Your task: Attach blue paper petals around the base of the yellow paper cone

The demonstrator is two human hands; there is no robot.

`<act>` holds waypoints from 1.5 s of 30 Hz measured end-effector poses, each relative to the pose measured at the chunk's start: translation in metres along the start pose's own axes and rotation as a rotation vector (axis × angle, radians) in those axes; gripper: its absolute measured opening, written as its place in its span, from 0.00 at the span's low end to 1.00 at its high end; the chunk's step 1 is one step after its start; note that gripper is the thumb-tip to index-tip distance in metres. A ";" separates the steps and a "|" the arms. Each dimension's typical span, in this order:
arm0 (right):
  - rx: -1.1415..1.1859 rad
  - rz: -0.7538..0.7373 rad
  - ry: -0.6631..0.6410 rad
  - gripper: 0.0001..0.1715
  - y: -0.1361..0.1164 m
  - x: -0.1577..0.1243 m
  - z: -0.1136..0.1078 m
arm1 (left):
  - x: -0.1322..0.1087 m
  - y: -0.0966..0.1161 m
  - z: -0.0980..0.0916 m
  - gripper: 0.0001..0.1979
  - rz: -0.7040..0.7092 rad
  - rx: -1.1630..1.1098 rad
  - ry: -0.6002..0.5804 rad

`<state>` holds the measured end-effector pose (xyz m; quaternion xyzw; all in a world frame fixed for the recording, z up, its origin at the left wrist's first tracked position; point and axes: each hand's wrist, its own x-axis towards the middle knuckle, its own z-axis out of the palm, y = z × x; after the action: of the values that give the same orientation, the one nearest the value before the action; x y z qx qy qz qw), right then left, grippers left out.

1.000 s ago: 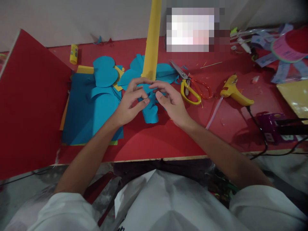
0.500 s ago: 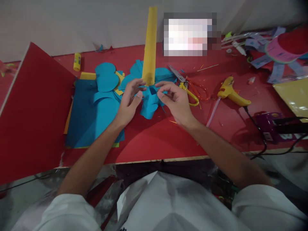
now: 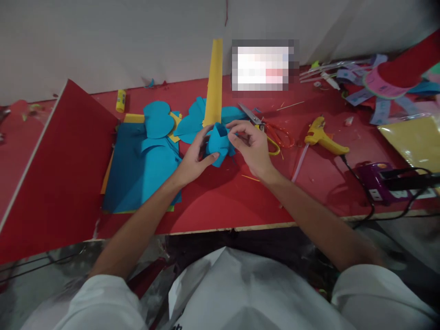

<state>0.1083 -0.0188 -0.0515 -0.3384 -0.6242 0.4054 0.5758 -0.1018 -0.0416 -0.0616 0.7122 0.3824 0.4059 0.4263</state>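
My left hand (image 3: 198, 153) is closed round the side of a rolled blue paper flower (image 3: 219, 143), its thumb on the near petal. At the flower's right edge, the curled thumb and fingers of my right hand (image 3: 250, 145) pinch the paper; the exact contact is partly hidden. A hollow opening shows at the flower's top. Just behind it rises a long folded yellow paper strip (image 3: 214, 82). Blue heart-shaped paper cutouts (image 3: 157, 120) lie left of my hands, on and beside a stack of blue sheets (image 3: 129, 169). Scissors with red handles (image 3: 279, 134) lie beyond my right hand.
A yellow glue gun (image 3: 325, 137) lies to the right, its cord running towards a purple power box (image 3: 376, 176). At the back left stands a yellow glue stick (image 3: 121, 101). A tilted red board (image 3: 58, 174) borders the left side. A blurred-out bright rectangle (image 3: 263, 68) is by the wall.
My left hand has moved right and closed round the blue flower, which now stands more upright. My right hand stays at its right edge. The camera view has shifted slightly.
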 end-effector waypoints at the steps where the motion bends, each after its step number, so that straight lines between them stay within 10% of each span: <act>1: -0.016 -0.019 -0.008 0.19 0.001 0.000 0.000 | 0.000 -0.001 0.000 0.41 0.003 0.008 0.016; 45: -0.226 -0.076 -0.115 0.12 0.004 -0.004 0.000 | 0.000 0.003 0.009 0.32 -0.015 0.052 0.152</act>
<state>0.1083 -0.0206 -0.0565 -0.3535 -0.7102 0.3288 0.5123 -0.0928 -0.0459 -0.0617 0.6872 0.4295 0.4456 0.3806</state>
